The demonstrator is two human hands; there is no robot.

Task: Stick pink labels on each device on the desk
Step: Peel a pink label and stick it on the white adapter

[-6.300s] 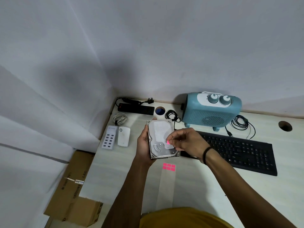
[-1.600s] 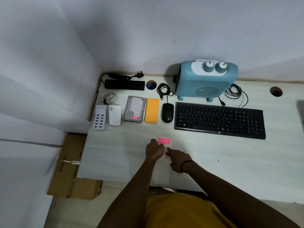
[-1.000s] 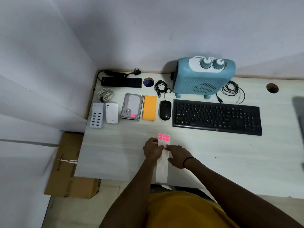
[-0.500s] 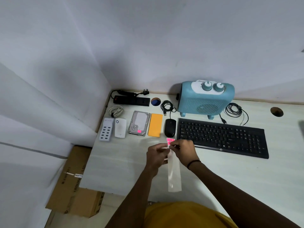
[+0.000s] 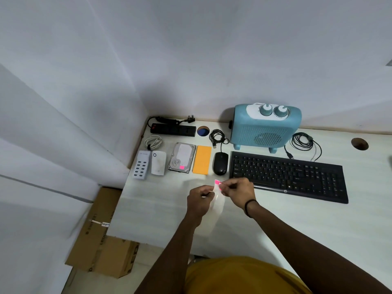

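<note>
Your left hand pinches the white strip and holds it up over the desk. Your right hand pinches at the pink labels on the top end of the strip, it looks like to peel 1 off.

Only the hard drive shows a pink label, near its front edge. I see none on the yellow pad, mouse, keyboard, heater, hub or white box.

Watch out here. The labels are small and sticky. If you pull too fast, 1 may tear or fold onto itself. It may stick to your finger and not come off clean. 2 may lift at once. The strip is thin and hangs loose, so it can bend or slip if your left pinch is weak.
</note>
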